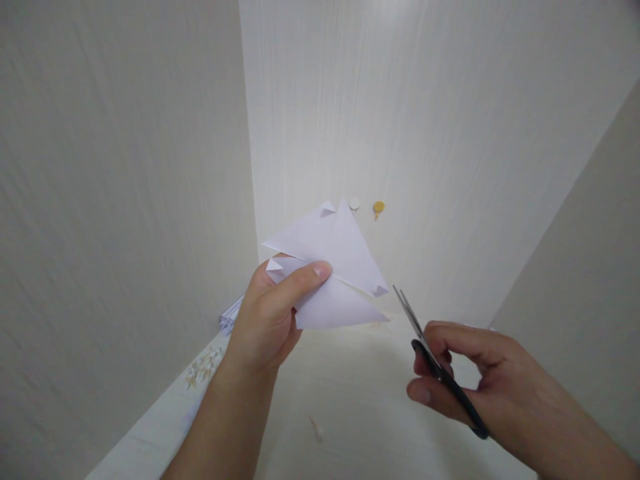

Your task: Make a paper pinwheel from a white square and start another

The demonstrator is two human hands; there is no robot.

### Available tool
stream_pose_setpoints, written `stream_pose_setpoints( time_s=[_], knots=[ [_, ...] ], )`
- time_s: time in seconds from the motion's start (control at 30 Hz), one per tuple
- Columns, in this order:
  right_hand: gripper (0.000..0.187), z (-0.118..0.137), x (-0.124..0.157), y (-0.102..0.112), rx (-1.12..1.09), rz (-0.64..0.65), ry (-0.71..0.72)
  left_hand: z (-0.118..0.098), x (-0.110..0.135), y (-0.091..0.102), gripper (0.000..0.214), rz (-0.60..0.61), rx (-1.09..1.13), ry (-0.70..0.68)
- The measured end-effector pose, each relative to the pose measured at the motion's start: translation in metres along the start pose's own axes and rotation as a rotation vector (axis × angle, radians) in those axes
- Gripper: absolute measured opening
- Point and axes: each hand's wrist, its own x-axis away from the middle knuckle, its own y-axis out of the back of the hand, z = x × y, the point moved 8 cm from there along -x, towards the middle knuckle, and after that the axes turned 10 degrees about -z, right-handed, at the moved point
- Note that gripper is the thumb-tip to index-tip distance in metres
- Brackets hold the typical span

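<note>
A white sheet of paper (345, 250), slit from its edges and with small folded flaps at some corners, is held up in my left hand (270, 307). The thumb presses on its front near the middle, and the other fingers are behind it. Black-handled scissors (417, 333) are in my right hand (480, 373), with thumb and fingers around the handles. Their blades point up and left, nearly together, just right of the paper's corner and apart from it.
Pale panels (140, 167) rise at the left, back and right. A yellow disc hook (379, 207) and a white one (355, 204) are on the back panel. Small pale sticks (205, 365) and a paper stack (229, 317) lie at left. One small pale piece (317, 430) lies on the table (370, 393).
</note>
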Motion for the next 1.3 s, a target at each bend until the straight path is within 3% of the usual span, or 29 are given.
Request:
stream_pose_setpoints(
  time_s=[0.6, 1.03, 1.3],
  knots=[
    [0.045, 0.004, -0.001, 0.003, 0.036, -0.085, 0.063, 0.0, 0.004, -0.005, 0.018, 0.0, 0.049, 0.05],
    [0.043, 0.02, -0.002, 0.009, 0.018, -0.153, 0.142, 0.001, 0.006, -0.002, 0.018, 0.016, 0.005, 0.062],
    [0.041, 0.015, 0.001, 0.012, 0.07, -0.16, 0.128, 0.002, 0.008, -0.004, 0.028, 0.03, -0.022, 0.114]
  ],
)
